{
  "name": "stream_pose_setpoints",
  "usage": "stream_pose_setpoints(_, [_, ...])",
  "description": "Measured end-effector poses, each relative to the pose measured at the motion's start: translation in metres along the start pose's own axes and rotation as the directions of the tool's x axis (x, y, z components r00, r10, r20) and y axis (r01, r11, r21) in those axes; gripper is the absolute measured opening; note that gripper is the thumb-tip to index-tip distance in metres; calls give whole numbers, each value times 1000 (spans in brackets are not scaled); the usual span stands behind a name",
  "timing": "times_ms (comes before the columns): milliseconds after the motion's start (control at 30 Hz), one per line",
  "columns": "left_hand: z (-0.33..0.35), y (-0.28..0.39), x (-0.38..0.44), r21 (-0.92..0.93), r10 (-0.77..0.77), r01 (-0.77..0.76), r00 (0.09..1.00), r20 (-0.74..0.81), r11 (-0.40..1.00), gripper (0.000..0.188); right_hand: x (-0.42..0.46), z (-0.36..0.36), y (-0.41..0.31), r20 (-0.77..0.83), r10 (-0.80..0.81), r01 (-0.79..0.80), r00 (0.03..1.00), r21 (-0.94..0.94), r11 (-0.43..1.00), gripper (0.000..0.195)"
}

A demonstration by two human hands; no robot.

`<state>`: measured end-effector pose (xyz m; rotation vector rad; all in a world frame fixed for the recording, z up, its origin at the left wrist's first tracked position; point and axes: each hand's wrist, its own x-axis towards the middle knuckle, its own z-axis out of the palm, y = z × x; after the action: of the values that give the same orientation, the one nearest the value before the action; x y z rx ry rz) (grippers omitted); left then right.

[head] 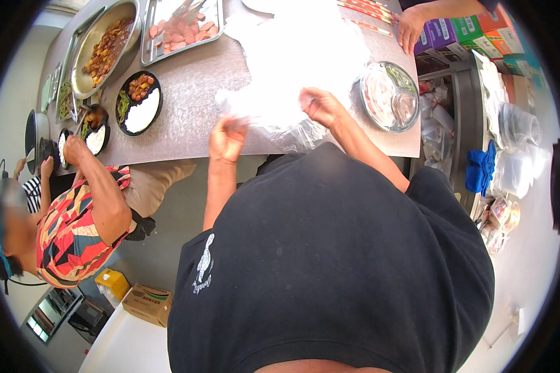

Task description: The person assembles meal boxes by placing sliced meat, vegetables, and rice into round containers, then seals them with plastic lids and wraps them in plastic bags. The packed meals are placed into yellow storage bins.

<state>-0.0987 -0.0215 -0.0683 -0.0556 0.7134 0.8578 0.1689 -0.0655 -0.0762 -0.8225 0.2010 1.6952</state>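
Both of my hands are raised over the near edge of the table, at either side of a heap of thin white plastic bags (280,100) that is washed out by glare. My left hand (228,137), blurred, has its fingers curled at the bags' left edge; whether it pinches the film is unclear. My right hand (323,106) has bent fingers above the bags' right part, also blurred. Right of it stands a round, lidded clear container (389,96) with food in compartments. Farther left, a round black bowl (139,103) holds rice, greens and a diced stew.
A steel tray of sliced sausage (182,56) and a steel basin of stew (133,56) stand at the back left. A co-worker in a patterned shirt (86,228) handles smaller black bowls at left. Another person's hand (409,29) rests near red-wrapped chopsticks (366,25) and colourful boxes (471,37).
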Motion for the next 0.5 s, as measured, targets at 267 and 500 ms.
stream_pose_setpoints(267, [1, 37, -31, 745, -95, 89, 995, -35, 661, 21, -11, -6, -56, 7, 70, -53, 997, -593, 804, 24])
stream_pose_setpoints(500, [13, 1, 7, 736, 451, -299, 893, -9, 607, 9, -17, 11, -39, 232, -458, 78, 858, -941, -330, 47])
